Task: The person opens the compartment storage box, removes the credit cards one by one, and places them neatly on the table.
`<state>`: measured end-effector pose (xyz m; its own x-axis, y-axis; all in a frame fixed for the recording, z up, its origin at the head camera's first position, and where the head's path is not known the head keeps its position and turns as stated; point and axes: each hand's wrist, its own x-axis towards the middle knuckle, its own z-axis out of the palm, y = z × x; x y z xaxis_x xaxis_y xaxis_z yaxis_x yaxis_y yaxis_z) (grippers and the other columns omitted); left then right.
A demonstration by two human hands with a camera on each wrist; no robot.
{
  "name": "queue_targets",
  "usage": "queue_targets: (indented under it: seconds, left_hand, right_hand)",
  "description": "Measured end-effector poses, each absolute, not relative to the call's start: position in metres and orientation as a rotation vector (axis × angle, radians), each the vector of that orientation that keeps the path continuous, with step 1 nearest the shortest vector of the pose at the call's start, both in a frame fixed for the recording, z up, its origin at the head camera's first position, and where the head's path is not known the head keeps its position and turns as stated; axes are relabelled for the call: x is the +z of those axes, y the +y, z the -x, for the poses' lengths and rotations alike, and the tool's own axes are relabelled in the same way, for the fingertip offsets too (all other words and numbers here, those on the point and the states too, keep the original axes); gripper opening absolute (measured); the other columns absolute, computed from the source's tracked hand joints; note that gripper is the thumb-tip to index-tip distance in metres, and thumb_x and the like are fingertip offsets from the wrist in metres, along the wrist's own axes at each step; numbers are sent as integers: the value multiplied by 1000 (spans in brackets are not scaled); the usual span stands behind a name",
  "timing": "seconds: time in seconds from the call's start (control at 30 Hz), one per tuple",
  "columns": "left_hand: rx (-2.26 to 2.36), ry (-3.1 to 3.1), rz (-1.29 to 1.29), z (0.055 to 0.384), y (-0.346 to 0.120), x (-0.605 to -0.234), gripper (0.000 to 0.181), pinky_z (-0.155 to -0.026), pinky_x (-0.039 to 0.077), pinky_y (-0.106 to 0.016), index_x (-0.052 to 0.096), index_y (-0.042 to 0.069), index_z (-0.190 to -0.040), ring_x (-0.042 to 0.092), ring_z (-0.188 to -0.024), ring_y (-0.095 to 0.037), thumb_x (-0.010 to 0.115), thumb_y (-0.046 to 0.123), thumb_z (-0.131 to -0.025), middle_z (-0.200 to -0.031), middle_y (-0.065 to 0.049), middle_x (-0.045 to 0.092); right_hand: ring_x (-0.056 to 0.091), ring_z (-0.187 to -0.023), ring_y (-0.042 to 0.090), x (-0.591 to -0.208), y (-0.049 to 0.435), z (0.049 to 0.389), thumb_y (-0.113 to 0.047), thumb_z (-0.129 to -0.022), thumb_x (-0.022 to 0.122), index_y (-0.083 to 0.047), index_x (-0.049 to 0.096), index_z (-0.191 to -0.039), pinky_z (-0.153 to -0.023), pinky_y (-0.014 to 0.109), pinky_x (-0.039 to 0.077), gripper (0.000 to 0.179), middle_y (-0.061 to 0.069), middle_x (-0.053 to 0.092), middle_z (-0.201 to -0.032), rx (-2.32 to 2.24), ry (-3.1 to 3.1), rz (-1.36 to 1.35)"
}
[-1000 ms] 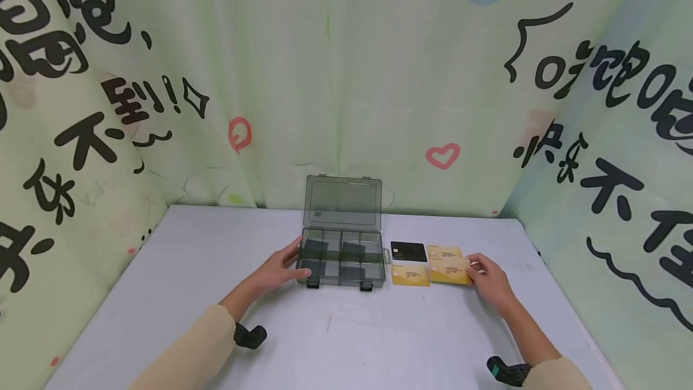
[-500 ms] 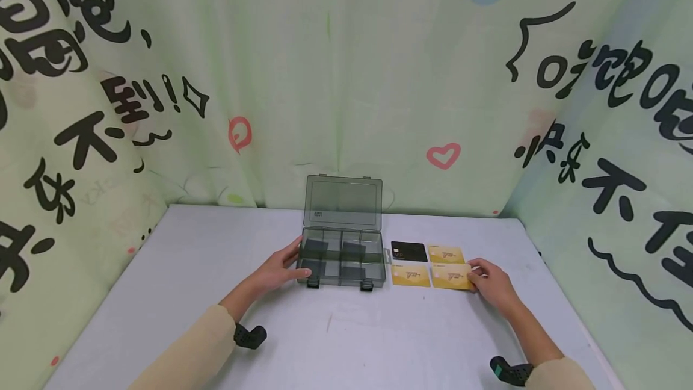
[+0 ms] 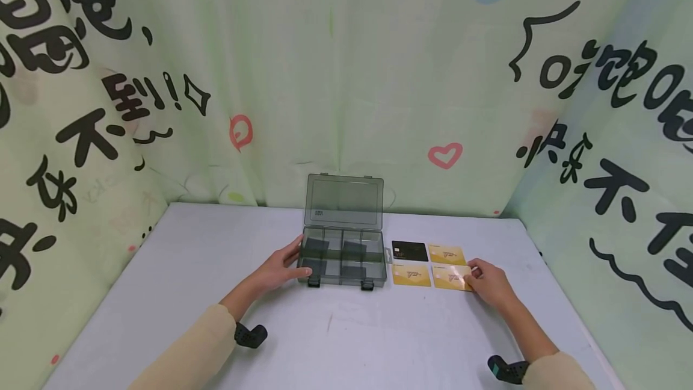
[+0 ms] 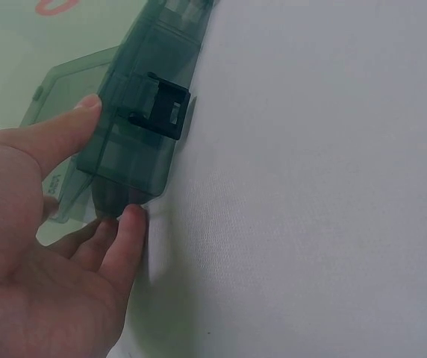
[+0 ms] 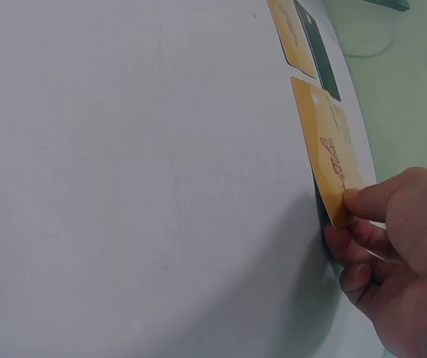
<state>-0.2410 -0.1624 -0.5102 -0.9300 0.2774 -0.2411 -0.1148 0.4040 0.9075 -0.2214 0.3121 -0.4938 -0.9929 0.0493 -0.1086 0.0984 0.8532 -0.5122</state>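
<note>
A clear grey plastic compartment box point(image 3: 342, 256) stands on the table with its lid point(image 3: 344, 200) raised at the back. My left hand point(image 3: 278, 266) holds the box's left end, thumb on the upper edge and fingers against the side, as the left wrist view shows. Between thumb and fingers, my right hand point(image 3: 489, 281) pinches the right end of a yellow card point(image 5: 325, 145); that end tilts up a little over its shadow. Beside it lie another yellow card point(image 3: 411, 275) to the left, a third yellow card point(image 3: 446, 253) behind, and a black card point(image 3: 409, 251) at back left.
Two dark latches hang at the box's front, one of them a black latch point(image 4: 165, 108) near my left hand. The white table point(image 3: 346, 336) ends at a pale green printed curtain point(image 3: 346, 77) behind and on both sides.
My right hand has drawn the pinched yellow card slightly toward me and right, off the yellow card behind, which it overlapped before. My left hand and the box have stayed in place.
</note>
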Motion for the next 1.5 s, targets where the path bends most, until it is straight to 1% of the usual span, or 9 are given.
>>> queue_targets:
  seconds: [0.23,0.4,0.47,0.57,0.9,1.13,1.3,1.4,1.5]
  left_hand:
    - [1529,2322,-130,240,-160,-506,90,-113,34,-55,15,33,-155,22,-149,-32,73,31,-86,-162,-8,20]
    - [1523,2331,-130,239,-160,-504,90,-113,34,-55,15,32,-156,23,-149,-31,73,30,-87,-162,-9,20]
    - [1524,2331,-128,239,-160,-503,90,-113,34,-54,15,31,-156,22,-149,-31,73,29,-87,-162,-9,20]
    - [1529,2330,-130,238,-160,-503,90,-113,34,-54,15,31,-156,22,-149,-30,73,28,-87,-162,-8,21]
    - [1528,2325,-140,238,-162,-505,90,-112,35,-55,15,32,-156,22,-149,-31,73,28,-87,-162,-8,20]
    - [1471,2348,-173,238,-161,-501,91,-113,34,-55,14,27,-156,25,-148,-32,72,29,-87,-161,-12,21]
    - [1419,2416,-198,238,-162,-500,92,-113,34,-55,15,24,-157,30,-145,-33,73,30,-86,-160,-11,26]
    - [1371,2474,-215,238,-165,-498,90,-113,33,-55,16,24,-156,33,-144,-33,72,34,-87,-159,-10,30]
    - [1310,2540,-235,237,-169,-493,85,-112,35,-54,20,23,-156,34,-144,-34,69,38,-89,-158,-9,32]
  right_hand:
    - [50,-79,23,-492,306,225,-7,-91,62,15,54,-118,-66,32,41,35,11,52,-80,-649,2968,-110]
    - [53,-85,27,-487,300,227,-12,-91,64,12,47,-123,-75,40,49,43,24,61,-101,-575,2936,-168]
    - [54,-85,29,-485,297,227,-13,-90,66,10,44,-125,-78,44,50,47,28,58,-109,-534,2950,-168]
    - [52,-84,31,-484,293,226,-12,-89,68,7,43,-124,-77,46,50,47,28,53,-111,-482,2991,-143]
    - [52,-81,27,-488,293,221,-6,-87,68,6,50,-112,-72,42,48,33,19,54,-96,-570,3069,-30]
    - [50,-79,22,-494,295,218,-15,-87,70,5,56,-114,-66,30,41,36,14,56,-95,-717,3126,-1]
    - [51,-88,24,-492,290,216,-21,-91,67,3,55,-119,-71,29,48,39,17,57,-105,-827,3055,-61]
    - [54,-96,28,-489,286,214,-24,-93,64,3,54,-124,-79,36,52,42,20,58,-113,-865,3032,-54]
    - [55,-106,33,-485,281,211,-27,-95,60,2,52,-130,-89,47,51,47,22,58,-121,-877,3034,-14]
